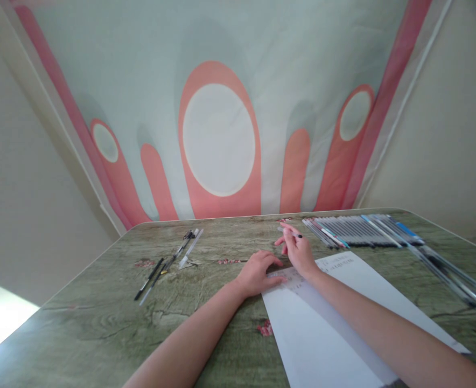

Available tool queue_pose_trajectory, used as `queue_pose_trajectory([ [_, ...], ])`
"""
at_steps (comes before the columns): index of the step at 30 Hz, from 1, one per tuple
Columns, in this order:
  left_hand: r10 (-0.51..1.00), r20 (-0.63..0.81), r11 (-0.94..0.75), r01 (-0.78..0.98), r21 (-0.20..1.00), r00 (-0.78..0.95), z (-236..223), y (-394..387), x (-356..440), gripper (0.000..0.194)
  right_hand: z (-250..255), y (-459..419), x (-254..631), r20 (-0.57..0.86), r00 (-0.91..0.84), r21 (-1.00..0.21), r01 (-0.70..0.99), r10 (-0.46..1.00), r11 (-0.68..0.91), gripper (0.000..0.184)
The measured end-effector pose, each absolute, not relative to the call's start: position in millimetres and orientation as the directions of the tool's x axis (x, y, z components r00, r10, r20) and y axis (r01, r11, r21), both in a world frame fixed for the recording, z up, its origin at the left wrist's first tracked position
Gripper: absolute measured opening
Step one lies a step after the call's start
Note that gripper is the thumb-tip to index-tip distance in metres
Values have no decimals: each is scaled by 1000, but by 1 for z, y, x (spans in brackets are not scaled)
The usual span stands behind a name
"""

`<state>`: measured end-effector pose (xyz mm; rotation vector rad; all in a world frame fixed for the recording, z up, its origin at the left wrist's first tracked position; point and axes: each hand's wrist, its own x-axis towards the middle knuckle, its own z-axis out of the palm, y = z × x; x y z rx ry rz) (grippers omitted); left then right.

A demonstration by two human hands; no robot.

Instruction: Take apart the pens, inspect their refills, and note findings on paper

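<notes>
A large white sheet of paper (314, 334) lies on the table, with small dark marks along its far edge. My left hand (258, 273) rests at the paper's far left corner, fingers apart and holding nothing. Above the paper's far edge, my right hand (298, 250) is raised, its fingers closed around a pen (296, 235). The pen has a clear barrel and a dark end, and is held off the sheet. My right forearm crosses over the paper and hides part of it.
Many pens (343, 229) lie in a row at the back right, with more long pens (450, 275) nearer the right edge. On the left are several loose pens and pen parts (169, 264). The wood-patterned table (100, 307) meets a patterned backdrop (270, 64) behind.
</notes>
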<state>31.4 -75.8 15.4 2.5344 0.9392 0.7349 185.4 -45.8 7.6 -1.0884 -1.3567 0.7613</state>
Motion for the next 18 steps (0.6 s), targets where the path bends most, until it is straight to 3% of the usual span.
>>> queue_pose_trajectory([
  [5, 676, 340, -729, 524, 441, 654, 10, -72, 29, 38, 25, -31, 200, 308, 180, -951, 35, 934, 306, 51],
  [10, 715, 330, -692, 554, 463, 617, 5, -69, 29, 36, 40, -27, 219, 263, 204, -961, -27, 943, 274, 33],
  [14, 716, 325, -688, 547, 476, 618, 4, -68, 29, 35, 26, -48, 235, 47, 29, -995, -91, 998, 49, 30],
  [18, 722, 319, -680, 544, 492, 614, 4, -67, 30, 34, 3, -73, 248, -43, -98, -999, 28, 994, -41, 29],
])
